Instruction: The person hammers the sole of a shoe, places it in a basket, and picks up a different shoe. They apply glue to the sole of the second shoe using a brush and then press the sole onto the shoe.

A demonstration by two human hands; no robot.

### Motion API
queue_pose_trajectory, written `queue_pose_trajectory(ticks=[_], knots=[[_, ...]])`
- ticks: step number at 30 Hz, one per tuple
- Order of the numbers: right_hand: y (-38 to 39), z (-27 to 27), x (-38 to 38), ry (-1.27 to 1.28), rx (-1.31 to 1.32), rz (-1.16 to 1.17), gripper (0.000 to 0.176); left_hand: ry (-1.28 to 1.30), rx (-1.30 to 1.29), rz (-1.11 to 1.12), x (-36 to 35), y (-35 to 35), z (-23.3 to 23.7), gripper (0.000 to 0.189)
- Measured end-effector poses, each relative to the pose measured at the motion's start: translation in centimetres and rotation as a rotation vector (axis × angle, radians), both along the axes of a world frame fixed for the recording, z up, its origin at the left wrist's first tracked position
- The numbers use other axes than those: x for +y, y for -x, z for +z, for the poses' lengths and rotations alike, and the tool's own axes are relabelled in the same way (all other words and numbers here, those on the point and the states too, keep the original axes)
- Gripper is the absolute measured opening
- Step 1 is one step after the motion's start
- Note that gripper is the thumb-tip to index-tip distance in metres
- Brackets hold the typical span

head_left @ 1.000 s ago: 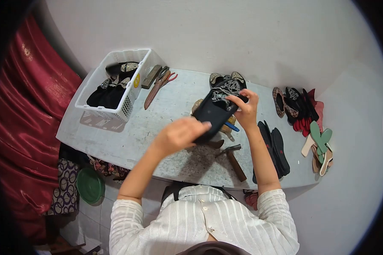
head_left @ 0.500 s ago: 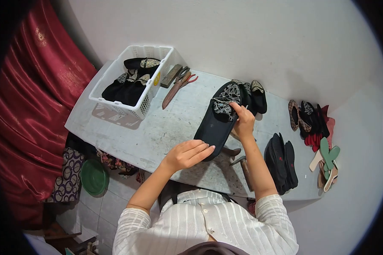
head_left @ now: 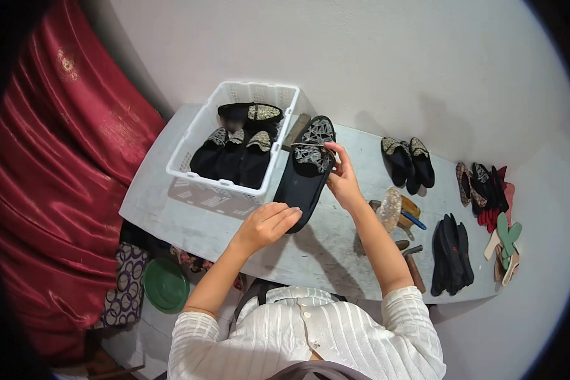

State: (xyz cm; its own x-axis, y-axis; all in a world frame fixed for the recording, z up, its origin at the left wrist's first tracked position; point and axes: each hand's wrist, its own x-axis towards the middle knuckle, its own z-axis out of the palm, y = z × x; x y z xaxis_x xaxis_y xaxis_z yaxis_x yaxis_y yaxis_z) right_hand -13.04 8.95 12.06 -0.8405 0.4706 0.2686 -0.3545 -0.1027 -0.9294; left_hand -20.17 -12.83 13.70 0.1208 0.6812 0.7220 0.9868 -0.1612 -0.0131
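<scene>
A black slip-on shoe (head_left: 303, 187) with a silver-patterned toe is held up over the table, its toe pointing away from me. My left hand (head_left: 266, 225) grips its heel end, fingers on top. Near the toe, my right hand (head_left: 343, 177) holds the right side, with the index finger at the patterned part. Just left of the held shoe is a white plastic basket (head_left: 215, 183) with several black shoes (head_left: 233, 155) in it, their toes gold or silver patterned.
On the white table (head_left: 152, 202) are two black patterned pairs (head_left: 408, 164), black soles (head_left: 451, 253), a hammer (head_left: 415, 269) and a blue-handled tool (head_left: 413, 220). Patterned shoes (head_left: 481, 183) and green soles (head_left: 508, 237) lie at right. A green basin (head_left: 165, 285) is on the floor.
Both hands and the shoe have moved left, close to the basket. The view has shifted, so the table items appear further right and more tools show.
</scene>
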Motion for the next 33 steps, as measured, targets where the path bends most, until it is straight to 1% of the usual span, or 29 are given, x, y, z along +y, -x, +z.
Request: queue_pose_trajectory(ticks=[1,2,3,5,6,7,9,10,12,13,14,15,16,17,19,20,21,23,25,27,28,30,31,33], knots=[[1.0,0.8,-1.0,0.286,-0.040,0.129,0.070,0.001,0.003,-0.006,-0.8,1.4,0.0,0.030],[2.5,-0.1,-0.8,0.267,0.006,0.189,0.070,0.004,-0.007,0.018,-1.5,2.7,-0.1,0.031],[3.8,0.6,-1.7,0.266,0.008,0.187,0.070,0.006,-0.018,0.045,-2.2,4.0,-0.1,0.033],[7.5,2.5,-4.4,0.544,0.017,0.156,0.071,0.007,-0.027,0.065,-4.1,7.7,-0.6,0.035],[9.4,1.5,-4.3,0.484,-0.075,0.119,0.074,0.035,-0.037,0.085,-4.6,8.8,-0.7,0.036],[10.7,1.8,-4.9,0.540,-0.161,0.067,0.067,0.062,-0.047,0.107,-4.9,9.8,-0.7,0.037],[14.3,0.6,-5.0,0.536,-0.222,0.118,0.059,0.081,-0.046,0.121,-5.5,11.7,-0.9,0.038],[15.9,0.3,-5.4,0.537,-0.220,0.122,0.059,0.099,-0.047,0.136,-5.8,12.7,-1.0,0.039],[19.0,-0.3,-6.1,0.556,-0.322,0.126,0.045,0.121,-0.074,0.127,-6.2,15.1,-2.0,0.043],[20.5,-0.8,-6.2,0.554,-0.323,0.132,0.045,0.141,-0.104,0.113,-6.3,16.3,-2.5,0.046],[22.0,-1.4,-6.2,0.540,-0.318,0.135,0.041,0.140,-0.105,0.120,-6.4,17.5,-3.0,0.046],[23.5,-2.0,-6.3,0.525,-0.313,0.138,0.037,0.189,-0.138,0.124,-6.6,18.8,-3.5,0.050],[25.0,-2.7,-6.3,0.556,-0.333,0.094,0.033,0.237,-0.170,0.128,-6.7,20.0,-3.7,0.055],[26.4,-3.3,-6.1,0.554,-0.332,0.099,0.033,0.236,-0.168,0.133,-6.7,20.9,-4.0,0.055],[29.2,-5.4,-5.3,0.492,-0.526,-0.028,0.034,0.326,-0.299,0.138,-6.4,22.6,-4.3,0.063],[30.8,-6.8,-4.7,0.538,-0.538,-0.027,0.033,0.370,-0.302,0.134,-6.1,23.5,-4.7,0.066],[32.1,-7.9,-4.1,0.536,-0.537,-0.025,0.033,0.368,-0.301,0.135,-5.9,24.2,-5.0,0.066],[34.1,-9.3,-3.3,0.397,-0.718,-0.106,0.031,0.458,-0.318,0.158,-5.5,25.2,-5.4,0.067],[35.0,-9.5,-3.6,0.380,-0.733,-0.130,0.034,0.483,-0.321,0.173,-5.2,26.0,-5.9,0.066],[35.9,-9.7,-3.9,0.224,-0.860,-0.253,0.023,0.505,-0.333,0.164,-4.7,26.7,-6.4,0.064],[36.0,-9.9,-4.0,0.228,-0.866,-0.253,0.023,0.510,-0.338,0.162,-4.5,26.9,-6.5,0.064],[36.0,-9.8,-4.4,0.064,-0.907,-0.282,0.031,0.561,-0.347,0.139,-4.1,27.1,-6.6,0.063],[35.8,-9.6,-4.6,0.064,-0.912,-0.283,0.031,0.562,-0.351,0.137,-4.0,27.2,-6.9,0.063],[35.5,-9.6,-4.9,-0.093,-0.966,-0.291,0.036,0.578,-0.304,0.077,-3.8,27.2,-7.2,0.063]])
